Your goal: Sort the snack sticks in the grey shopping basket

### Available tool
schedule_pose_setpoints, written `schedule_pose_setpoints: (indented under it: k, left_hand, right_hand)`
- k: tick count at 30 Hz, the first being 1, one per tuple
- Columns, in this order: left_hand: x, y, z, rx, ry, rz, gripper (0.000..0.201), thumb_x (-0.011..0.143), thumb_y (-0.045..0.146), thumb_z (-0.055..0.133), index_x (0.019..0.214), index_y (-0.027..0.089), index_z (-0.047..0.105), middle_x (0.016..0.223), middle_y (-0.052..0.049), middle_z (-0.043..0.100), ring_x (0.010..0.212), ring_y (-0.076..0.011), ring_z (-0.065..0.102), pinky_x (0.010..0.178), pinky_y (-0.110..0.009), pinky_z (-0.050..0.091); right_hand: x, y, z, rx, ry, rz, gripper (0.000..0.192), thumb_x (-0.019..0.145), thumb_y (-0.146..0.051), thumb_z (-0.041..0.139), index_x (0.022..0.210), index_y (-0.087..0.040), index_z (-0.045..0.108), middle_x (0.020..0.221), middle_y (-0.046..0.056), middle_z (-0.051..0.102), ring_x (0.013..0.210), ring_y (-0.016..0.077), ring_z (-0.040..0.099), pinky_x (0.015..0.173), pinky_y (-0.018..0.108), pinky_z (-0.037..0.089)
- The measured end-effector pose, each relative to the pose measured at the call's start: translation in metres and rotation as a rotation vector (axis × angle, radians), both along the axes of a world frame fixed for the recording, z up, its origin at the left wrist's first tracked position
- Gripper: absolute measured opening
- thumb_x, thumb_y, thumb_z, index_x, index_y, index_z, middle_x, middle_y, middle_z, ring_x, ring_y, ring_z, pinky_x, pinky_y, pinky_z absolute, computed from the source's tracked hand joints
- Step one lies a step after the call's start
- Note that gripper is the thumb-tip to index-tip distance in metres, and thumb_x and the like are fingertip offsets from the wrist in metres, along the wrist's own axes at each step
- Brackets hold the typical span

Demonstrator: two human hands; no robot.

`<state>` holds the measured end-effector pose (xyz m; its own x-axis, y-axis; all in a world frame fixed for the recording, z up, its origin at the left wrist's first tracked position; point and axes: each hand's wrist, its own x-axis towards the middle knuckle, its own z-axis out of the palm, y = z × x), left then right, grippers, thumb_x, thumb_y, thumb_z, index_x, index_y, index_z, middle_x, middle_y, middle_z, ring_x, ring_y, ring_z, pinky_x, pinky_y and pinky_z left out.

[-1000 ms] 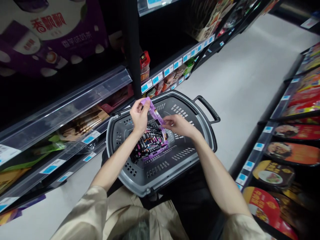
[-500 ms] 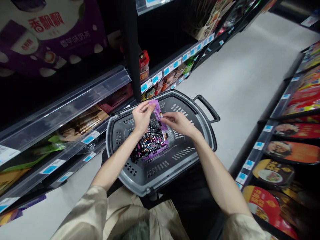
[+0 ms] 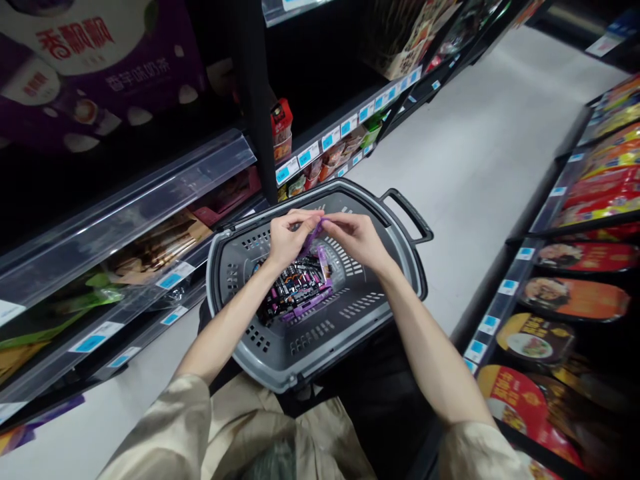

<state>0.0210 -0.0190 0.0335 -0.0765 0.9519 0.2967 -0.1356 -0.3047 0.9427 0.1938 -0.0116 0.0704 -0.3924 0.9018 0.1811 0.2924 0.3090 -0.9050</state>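
Both hands are over the grey shopping basket (image 3: 320, 340). Between my left hand (image 3: 293, 237) and my right hand (image 3: 356, 239), a purple strip of packaging (image 3: 313, 238) is pinched at its upper end, fingertips nearly touching. The strip slants down toward the basket and looks bent or twisted. Beneath it in the basket lies a purple-edged pack (image 3: 300, 283) full of small, dark, shiny wrapped pieces. Whether the strip is joined to that pack is hidden. The basket's black handle (image 3: 407, 213) sticks out on the far right side.
Shelves with price tags (image 3: 330, 140) run along the left and ahead. A large purple carton (image 3: 145, 40) stands upper left. On the right, a shelf holds oval packaged meals (image 3: 575, 297) and red bags (image 3: 610, 193). Pale floor (image 3: 480, 147) lies between the shelves.
My hands have come together at the purple strip's upper end, my right hand rising a little. The strip, earlier stretched flat between them, now looks bunched. The view has shifted slightly.
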Motion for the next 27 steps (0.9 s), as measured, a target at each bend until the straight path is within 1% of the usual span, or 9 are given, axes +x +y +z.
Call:
schedule_pose_setpoints:
  k: [3,6,10,12,14,17,20,24,27]
  left_hand:
    - [0.002,0.000,-0.003,-0.015,-0.009,-0.011,0.023,0.086,0.043,0.077,0.082,0.021,0.082,0.099,-0.009,0.080,0.098,-0.0215,0.074,0.091,-0.035,0.057]
    - [0.003,0.000,-0.003,-0.109,-0.019,-0.037,0.027,0.078,0.044,0.083,0.090,0.020,0.081,0.100,-0.008,0.080,0.094,-0.0214,0.074,0.082,-0.032,0.058]
    - [0.003,0.001,-0.006,-0.300,-0.037,-0.227,0.042,0.064,0.042,0.092,0.095,0.016,0.079,0.085,-0.006,0.078,0.074,-0.0186,0.071,0.069,-0.029,0.058]
    - [0.005,-0.001,-0.006,-0.355,-0.041,-0.325,0.039,0.061,0.040,0.093,0.087,0.015,0.078,0.080,-0.005,0.076,0.070,-0.0181,0.069,0.067,-0.030,0.059]
    - [0.008,-0.004,-0.006,-0.383,-0.053,-0.362,0.036,0.059,0.038,0.094,0.077,0.014,0.076,0.075,-0.004,0.074,0.070,-0.0181,0.069,0.067,-0.031,0.060]
    - [0.013,-0.007,-0.004,-0.429,-0.181,-0.325,0.037,0.057,0.038,0.095,0.076,0.014,0.074,0.074,-0.003,0.073,0.074,-0.0198,0.070,0.073,-0.036,0.062]
    - [0.013,-0.004,-0.003,-0.458,-0.375,-0.208,0.038,0.060,0.036,0.095,0.086,0.016,0.075,0.085,-0.004,0.076,0.089,-0.0222,0.073,0.090,-0.041,0.061]
    - [0.009,0.004,-0.001,-0.462,-0.594,-0.047,0.025,0.071,0.019,0.088,0.090,0.017,0.072,0.096,-0.004,0.076,0.107,-0.0210,0.072,0.108,-0.042,0.053]
    - [0.007,0.007,-0.001,-0.481,-0.677,-0.009,0.018,0.077,0.008,0.080,0.089,0.017,0.070,0.096,-0.003,0.075,0.112,-0.0195,0.071,0.113,-0.041,0.049]
  right_hand:
    - [0.000,0.001,-0.002,0.032,0.020,-0.072,0.031,0.093,-0.047,0.067,0.097,-0.020,0.081,0.088,0.006,0.078,0.079,0.0214,0.071,0.072,0.033,0.056]
    - [0.001,0.002,-0.004,0.081,0.000,-0.178,0.030,0.091,-0.046,0.069,0.092,-0.019,0.082,0.083,0.006,0.078,0.074,0.0205,0.071,0.071,0.033,0.057]
    - [0.000,0.002,-0.004,0.086,0.083,-0.294,0.028,0.087,-0.045,0.074,0.088,-0.018,0.080,0.086,0.007,0.079,0.075,0.0205,0.072,0.073,0.034,0.060]
    - [-0.001,0.003,-0.003,0.064,0.129,-0.325,0.027,0.084,-0.044,0.077,0.087,-0.018,0.080,0.085,0.007,0.078,0.074,0.0200,0.072,0.071,0.033,0.061]
    - [-0.001,0.004,-0.003,0.043,0.128,-0.329,0.027,0.083,-0.044,0.078,0.087,-0.018,0.079,0.084,0.007,0.078,0.072,0.0191,0.071,0.069,0.032,0.060]
    - [0.002,0.006,-0.002,0.029,0.092,-0.277,0.029,0.086,-0.047,0.074,0.092,-0.018,0.080,0.088,0.006,0.078,0.074,0.0189,0.071,0.069,0.031,0.059]
    - [0.009,0.008,0.001,0.035,0.023,-0.224,0.030,0.090,-0.047,0.070,0.093,-0.019,0.080,0.088,0.006,0.078,0.078,0.0198,0.071,0.070,0.031,0.056]
    - [0.016,0.012,0.005,0.085,-0.091,-0.261,0.028,0.088,-0.045,0.073,0.089,-0.018,0.081,0.081,0.006,0.077,0.072,0.0195,0.069,0.066,0.030,0.051]
    - [0.018,0.015,0.005,0.113,-0.110,-0.283,0.030,0.085,-0.046,0.076,0.090,-0.017,0.081,0.080,0.007,0.077,0.068,0.0189,0.066,0.064,0.030,0.049]
